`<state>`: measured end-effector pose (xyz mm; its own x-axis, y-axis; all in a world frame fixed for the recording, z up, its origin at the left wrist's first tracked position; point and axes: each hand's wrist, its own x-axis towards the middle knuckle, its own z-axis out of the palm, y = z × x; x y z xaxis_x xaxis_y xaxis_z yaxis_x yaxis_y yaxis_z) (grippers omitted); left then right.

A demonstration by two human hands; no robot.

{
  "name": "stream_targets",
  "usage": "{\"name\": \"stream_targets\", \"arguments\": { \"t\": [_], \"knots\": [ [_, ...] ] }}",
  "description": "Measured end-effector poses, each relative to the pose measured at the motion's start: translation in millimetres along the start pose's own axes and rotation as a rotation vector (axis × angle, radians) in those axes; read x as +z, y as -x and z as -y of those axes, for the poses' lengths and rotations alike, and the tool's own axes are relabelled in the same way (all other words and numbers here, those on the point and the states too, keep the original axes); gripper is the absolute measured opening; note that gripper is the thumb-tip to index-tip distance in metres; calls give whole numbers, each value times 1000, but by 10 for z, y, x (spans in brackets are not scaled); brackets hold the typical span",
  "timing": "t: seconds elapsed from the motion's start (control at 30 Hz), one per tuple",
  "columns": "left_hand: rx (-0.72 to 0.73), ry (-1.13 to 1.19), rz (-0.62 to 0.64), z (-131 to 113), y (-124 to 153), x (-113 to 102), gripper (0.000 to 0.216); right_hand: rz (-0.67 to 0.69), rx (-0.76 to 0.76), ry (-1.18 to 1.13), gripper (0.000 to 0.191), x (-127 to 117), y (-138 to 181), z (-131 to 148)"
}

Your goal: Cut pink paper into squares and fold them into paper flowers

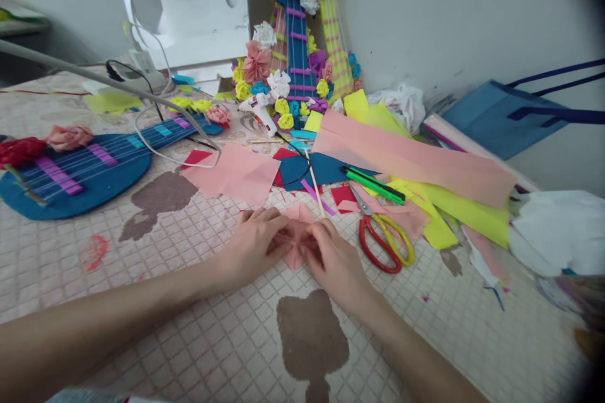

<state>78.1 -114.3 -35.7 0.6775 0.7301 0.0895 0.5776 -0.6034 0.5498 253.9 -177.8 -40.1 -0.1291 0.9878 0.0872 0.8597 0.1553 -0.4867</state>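
Note:
Between my two hands lies a small piece of pink paper (295, 256) with fold lines meeting near its middle. My left hand (258, 239) has its fingers closed on the paper's left side. On the right side, my right hand (333, 258) pinches the same paper, thumb and fingers together. The fingertips hide much of the paper's centre. A thin wooden stick (316, 186) points toward my right hand from beyond it. Scissors (385, 242) with one red and one yellow handle lie just right of that hand, below a green utility knife (374, 185).
Pink sheets (241, 170) and yellow strips (435, 220) cover the table beyond. A white glue gun (259, 112) stands near flower-decorated guitar shapes (297, 44). At left lies a blue paper guitar (104, 170), with a pale cable (94, 72) arching over it. A blue bag (501, 116) leans right.

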Motion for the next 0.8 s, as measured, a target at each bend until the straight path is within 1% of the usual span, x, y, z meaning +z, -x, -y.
{"name": "stream_targets", "arguments": {
  "t": [0.17, 0.4, 0.5, 0.6, 0.8],
  "knots": [
    [10, -28, -35, 6, -11, 45, 9, -22, 2, 46, 8, 12, -4, 15],
    [-11, -67, -28, -16, -11, 45, 6, -19, 15, 61, 5, 21, -14, 19],
    [3, -95, -42, -3, -9, 53, 7, -19, 28, 69, 5, 19, -14, 30],
    [13, -114, -30, 4, -15, 54, 3, -6, 38, 84, 4, 20, -10, 38],
    [9, -93, -41, 8, -16, 61, 2, -12, 34, 121, 3, 31, -6, 34]
  ]
}}
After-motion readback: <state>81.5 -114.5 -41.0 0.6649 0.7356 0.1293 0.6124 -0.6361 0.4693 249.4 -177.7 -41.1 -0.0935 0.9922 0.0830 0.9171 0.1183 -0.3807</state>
